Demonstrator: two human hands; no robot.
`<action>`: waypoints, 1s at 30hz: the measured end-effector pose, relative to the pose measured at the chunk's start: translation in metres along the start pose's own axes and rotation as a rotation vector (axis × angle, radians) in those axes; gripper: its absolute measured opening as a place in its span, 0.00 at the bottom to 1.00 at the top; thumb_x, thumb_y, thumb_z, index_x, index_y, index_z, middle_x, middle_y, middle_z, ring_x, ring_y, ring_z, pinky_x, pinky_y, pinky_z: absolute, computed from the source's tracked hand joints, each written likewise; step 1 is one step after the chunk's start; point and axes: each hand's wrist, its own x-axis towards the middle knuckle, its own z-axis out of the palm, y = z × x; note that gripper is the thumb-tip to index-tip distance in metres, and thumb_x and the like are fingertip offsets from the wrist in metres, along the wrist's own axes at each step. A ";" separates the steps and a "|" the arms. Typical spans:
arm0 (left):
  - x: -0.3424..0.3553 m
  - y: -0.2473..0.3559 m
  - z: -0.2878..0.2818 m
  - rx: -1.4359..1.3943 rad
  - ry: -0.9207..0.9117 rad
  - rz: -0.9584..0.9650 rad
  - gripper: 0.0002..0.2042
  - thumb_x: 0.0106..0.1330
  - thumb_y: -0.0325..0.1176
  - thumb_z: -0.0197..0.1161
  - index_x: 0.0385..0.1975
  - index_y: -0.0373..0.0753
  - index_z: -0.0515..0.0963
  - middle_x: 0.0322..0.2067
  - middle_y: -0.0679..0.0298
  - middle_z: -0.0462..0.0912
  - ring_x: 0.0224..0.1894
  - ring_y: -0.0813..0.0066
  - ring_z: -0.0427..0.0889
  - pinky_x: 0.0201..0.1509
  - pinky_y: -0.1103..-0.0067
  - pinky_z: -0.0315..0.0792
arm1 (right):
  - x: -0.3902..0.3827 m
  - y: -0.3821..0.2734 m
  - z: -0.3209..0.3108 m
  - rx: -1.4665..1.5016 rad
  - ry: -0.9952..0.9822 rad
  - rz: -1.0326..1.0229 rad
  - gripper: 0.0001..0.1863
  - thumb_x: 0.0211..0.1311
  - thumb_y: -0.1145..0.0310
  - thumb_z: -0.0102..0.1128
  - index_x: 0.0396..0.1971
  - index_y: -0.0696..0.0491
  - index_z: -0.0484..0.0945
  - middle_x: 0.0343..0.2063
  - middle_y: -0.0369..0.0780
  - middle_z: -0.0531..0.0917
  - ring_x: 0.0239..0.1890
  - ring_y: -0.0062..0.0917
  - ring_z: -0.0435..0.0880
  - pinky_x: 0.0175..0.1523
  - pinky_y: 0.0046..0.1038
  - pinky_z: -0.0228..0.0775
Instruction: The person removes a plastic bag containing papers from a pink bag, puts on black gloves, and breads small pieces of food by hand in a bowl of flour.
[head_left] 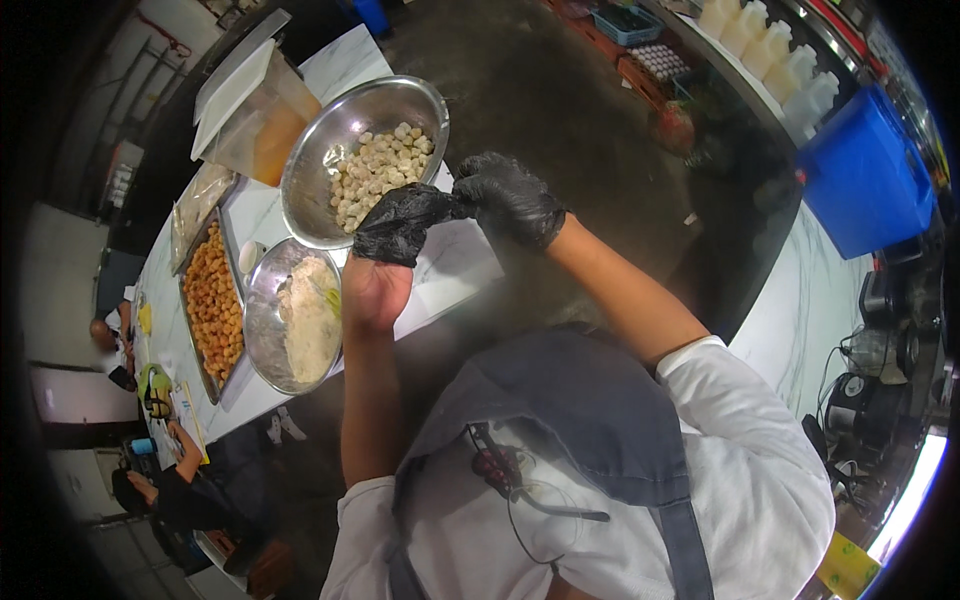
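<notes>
A black glove (pixel 400 215) is partly over my left hand (pixel 378 285), whose lower palm is bare and whose fingers are hidden. My gloved right hand (pixel 508 200) pinches the loose end of that glove. Just beyond them is a steel bowl (pixel 307 180) with pale, coated pieces (pixel 375 165) in it. A second steel bowl (pixel 262 320) holds pale powder (pixel 310 330), beside a tray of golden-brown balls (pixel 210 295).
The marble table (pixel 450 275) also bears a clear container of orange liquid (pixel 275 140). To the right, a blue bin (pixel 860 170) and pale jugs (pixel 765 45) stand on a counter. Two other people (pixel 180 490) (pixel 115 340) are at far left. Egg trays (pixel 655 62) lie beyond.
</notes>
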 end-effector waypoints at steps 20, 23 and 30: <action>0.002 -0.006 0.025 -0.505 0.142 0.132 0.19 0.62 0.28 0.43 0.52 0.26 0.64 0.54 0.49 0.69 0.57 0.57 0.67 0.64 0.62 0.57 | -0.004 0.003 -0.008 0.019 -0.163 0.166 0.08 0.43 0.70 0.56 0.27 0.50 0.80 0.28 0.44 0.78 0.34 0.41 0.77 0.38 0.40 0.68; 0.001 -0.006 0.018 -0.418 0.164 0.057 0.19 0.62 0.25 0.43 0.53 0.27 0.64 0.54 0.49 0.69 0.56 0.59 0.68 0.63 0.63 0.59 | -0.009 0.003 -0.008 -0.025 -0.104 0.178 0.08 0.44 0.69 0.57 0.28 0.49 0.81 0.28 0.44 0.78 0.34 0.40 0.77 0.38 0.40 0.68; 0.001 -0.005 0.001 -0.148 0.133 0.113 0.16 0.65 0.24 0.44 0.52 0.27 0.64 0.52 0.52 0.70 0.54 0.62 0.70 0.60 0.70 0.66 | -0.002 -0.017 -0.017 0.067 0.033 0.118 0.08 0.47 0.66 0.61 0.28 0.50 0.80 0.26 0.44 0.77 0.33 0.39 0.77 0.37 0.37 0.69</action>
